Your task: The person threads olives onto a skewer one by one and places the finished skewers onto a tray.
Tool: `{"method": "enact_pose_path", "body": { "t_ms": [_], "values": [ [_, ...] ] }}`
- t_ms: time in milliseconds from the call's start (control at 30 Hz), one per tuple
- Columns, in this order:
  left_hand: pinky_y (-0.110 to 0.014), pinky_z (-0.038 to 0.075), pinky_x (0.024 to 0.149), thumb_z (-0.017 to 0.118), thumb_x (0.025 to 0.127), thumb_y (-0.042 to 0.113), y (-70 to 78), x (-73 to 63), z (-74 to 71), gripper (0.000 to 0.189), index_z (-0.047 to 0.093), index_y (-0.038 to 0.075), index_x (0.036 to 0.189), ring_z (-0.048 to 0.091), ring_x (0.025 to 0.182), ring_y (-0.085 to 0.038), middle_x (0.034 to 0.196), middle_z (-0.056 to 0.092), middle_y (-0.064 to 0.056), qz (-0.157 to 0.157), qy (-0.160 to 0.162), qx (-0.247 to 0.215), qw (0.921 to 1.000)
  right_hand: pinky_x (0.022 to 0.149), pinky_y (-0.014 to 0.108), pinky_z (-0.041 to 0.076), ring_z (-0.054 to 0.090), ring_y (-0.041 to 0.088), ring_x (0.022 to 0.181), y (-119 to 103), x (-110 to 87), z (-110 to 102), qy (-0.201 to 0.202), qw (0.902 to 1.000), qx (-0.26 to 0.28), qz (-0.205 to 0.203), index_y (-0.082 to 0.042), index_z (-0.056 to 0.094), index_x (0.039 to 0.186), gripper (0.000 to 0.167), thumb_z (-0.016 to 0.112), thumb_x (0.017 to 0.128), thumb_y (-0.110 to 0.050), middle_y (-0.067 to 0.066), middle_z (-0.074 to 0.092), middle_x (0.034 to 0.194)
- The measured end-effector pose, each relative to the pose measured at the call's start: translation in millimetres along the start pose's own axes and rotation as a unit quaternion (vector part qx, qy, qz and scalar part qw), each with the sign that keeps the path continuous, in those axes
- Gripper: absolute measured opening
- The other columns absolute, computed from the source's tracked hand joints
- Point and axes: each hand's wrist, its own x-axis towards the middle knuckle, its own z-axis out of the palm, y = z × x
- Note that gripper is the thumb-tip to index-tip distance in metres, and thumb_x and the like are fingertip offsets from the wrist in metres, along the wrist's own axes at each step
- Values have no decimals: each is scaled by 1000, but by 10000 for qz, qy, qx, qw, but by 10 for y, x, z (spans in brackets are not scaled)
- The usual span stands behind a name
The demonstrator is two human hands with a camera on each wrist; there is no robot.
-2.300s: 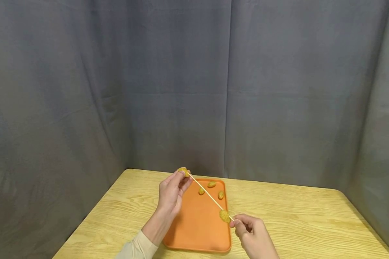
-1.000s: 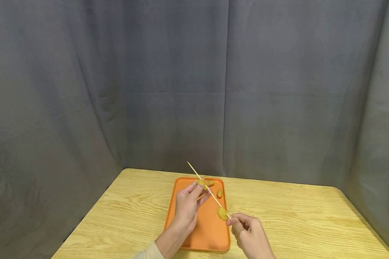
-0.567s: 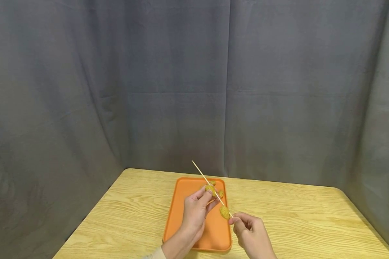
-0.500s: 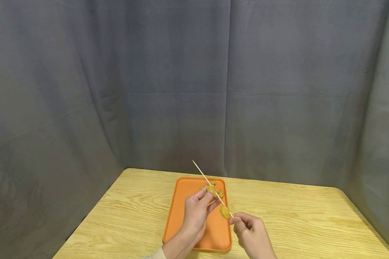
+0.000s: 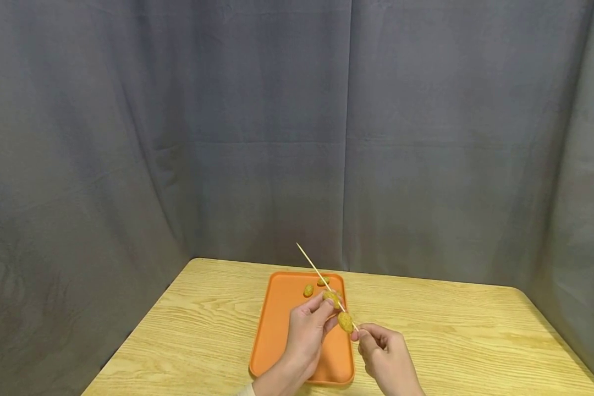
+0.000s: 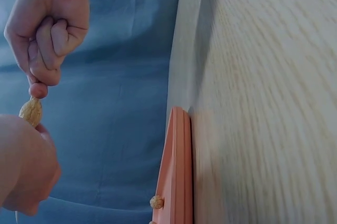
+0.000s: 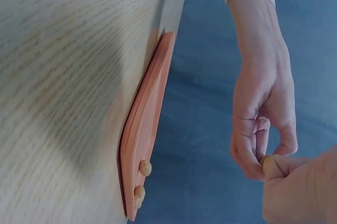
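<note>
Grey curtain point(image 5: 272, 137) backs a wood-grain tabletop point(image 5: 455, 335) and orange tray point(image 5: 272, 319) bearing loose lumps point(image 5: 308, 290); above, the left hand point(image 5: 304, 333) pinches a rough oval piece point(image 5: 330, 298) on a thin stick point(image 5: 311, 262) gripped by the right hand point(image 5: 388, 355).

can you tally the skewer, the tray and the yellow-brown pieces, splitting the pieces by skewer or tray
Skewer: 1
Orange tray: 1
Yellow-brown pieces on the skewer: 2
Yellow-brown pieces on the tray: 3, two of them overlapping in the right wrist view
Total: 7
</note>
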Motion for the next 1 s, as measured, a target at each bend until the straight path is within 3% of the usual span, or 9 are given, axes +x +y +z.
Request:
{"method": "enact_pose_path", "body": {
  "t_ms": [467,600,767,900,1000],
  "values": [
    [-34,54,95,67,97,7,-23,7,-19,30,68,-8,123,65,112,-30,117,68,-21,-88,-257,-32,9996,41,18,20,23,8,45,27,48,-20,75,9996,227,150,8,65,96,18,50,101,0,-1,35,57],
    [-35,53,97,65,100,11,-33,52,-54,34,64,-8,128,64,116,-31,119,68,-20,-126,-646,164,9977,41,18,20,23,8,45,34,66,-66,96,9991,347,231,7,65,96,18,51,101,-3,-2,34,58],
    [-37,54,97,65,101,15,-5,168,-130,32,66,-4,128,65,113,-30,121,67,-20,-189,-1312,711,9886,42,19,19,22,8,46,16,65,-130,159,9983,483,297,6,65,96,18,52,103,-6,-2,34,59],
    [-39,53,99,68,100,14,123,288,-240,35,64,-5,129,65,114,-30,126,64,-20,-271,-1762,875,9801,43,19,17,21,7,46,-23,56,-132,201,9968,720,274,6,65,96,18,53,103,-6,-2,33,60],
    [-39,51,101,71,97,13,238,364,-349,42,61,-7,133,63,117,-31,130,62,-21,-356,-1915,875,9769,43,19,17,21,7,46,-43,37,-121,236,9956,873,233,6,65,96,18,54,103,-5,-2,33,60]
  ]
}}
